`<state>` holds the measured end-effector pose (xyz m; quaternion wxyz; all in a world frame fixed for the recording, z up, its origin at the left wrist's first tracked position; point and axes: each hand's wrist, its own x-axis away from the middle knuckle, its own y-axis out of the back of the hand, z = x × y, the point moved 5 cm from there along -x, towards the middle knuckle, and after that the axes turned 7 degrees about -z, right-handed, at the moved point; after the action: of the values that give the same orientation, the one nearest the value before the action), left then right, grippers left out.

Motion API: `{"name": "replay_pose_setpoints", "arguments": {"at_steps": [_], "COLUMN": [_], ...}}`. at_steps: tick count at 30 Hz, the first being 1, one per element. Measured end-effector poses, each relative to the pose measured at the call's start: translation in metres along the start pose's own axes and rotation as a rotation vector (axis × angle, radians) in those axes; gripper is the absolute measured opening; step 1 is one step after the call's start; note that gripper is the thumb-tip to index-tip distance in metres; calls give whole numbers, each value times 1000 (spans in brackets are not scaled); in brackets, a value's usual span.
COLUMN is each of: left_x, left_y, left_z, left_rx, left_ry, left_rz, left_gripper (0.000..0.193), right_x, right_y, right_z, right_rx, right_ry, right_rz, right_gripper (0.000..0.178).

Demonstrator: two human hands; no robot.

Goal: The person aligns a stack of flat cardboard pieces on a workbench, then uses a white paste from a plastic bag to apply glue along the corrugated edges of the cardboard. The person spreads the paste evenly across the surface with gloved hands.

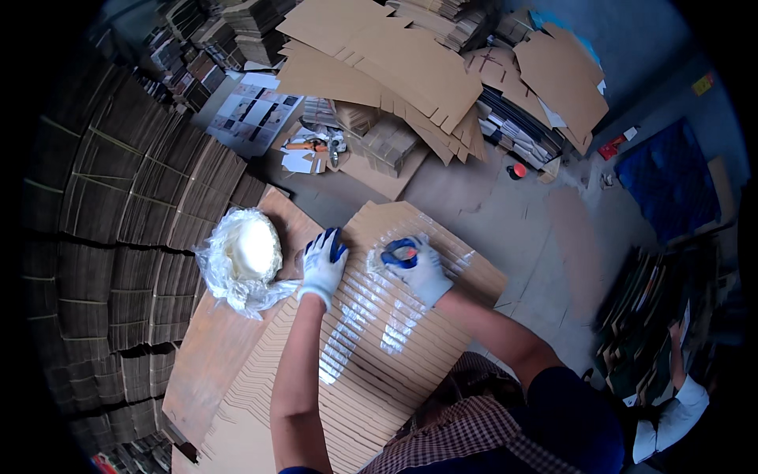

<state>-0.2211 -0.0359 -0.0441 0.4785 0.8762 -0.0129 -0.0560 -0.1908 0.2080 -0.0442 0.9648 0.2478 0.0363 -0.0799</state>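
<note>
cardboard sheets [355,363], fanned out in a staggered stack so each edge shows as a step, lie on the desk [201,355] in front of the person, running from lower left up toward the upper right. wet glossy streaks sit across the stepped edges in the middle of the fan.

left hand [322,265], in a white glove with blue fingertips, rests flat and open on the upper left part of the fan, fingers spread, gripping nothing. right hand [414,265], same kind of glove, is closed around a small applicator at the top of the fan; can't tell exactly what the tool is, the glove hides most of it. it's pressed onto the sheets right where the shiny streaks start.

just left of the left hand, a basin [253,249] of whitish paste sits lined with crumpled clear plastic, touching the edge of the fan.

left of the desk: tall bundles of flat folded cartons [118,221], tied and stacked. on the floor beyond: loose brown cardboard blanks [395,71] piled in a heap, printed paper sheets [253,110], a small red lid-like object [518,170]. far lower right, another person's sleeve [679,411] near more stacked board.
</note>
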Motion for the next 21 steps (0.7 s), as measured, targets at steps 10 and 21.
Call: {"name": "replay_pose_setpoints", "arguments": {"at_steps": [10,21], "left_x": [-71,-73], "left_y": [-67,-66], "left_z": [13,16], "left_rx": [119,128], "left_ry": [382,505], "left_rz": [254,206], "left_gripper": [57,49], "right_x": [-58,-78], "right_y": [18,19], "right_z": [11,8], "right_rx": [83,264], "right_ry": [33,73], "right_rz": [-177,-71], "right_gripper": [34,34]}}
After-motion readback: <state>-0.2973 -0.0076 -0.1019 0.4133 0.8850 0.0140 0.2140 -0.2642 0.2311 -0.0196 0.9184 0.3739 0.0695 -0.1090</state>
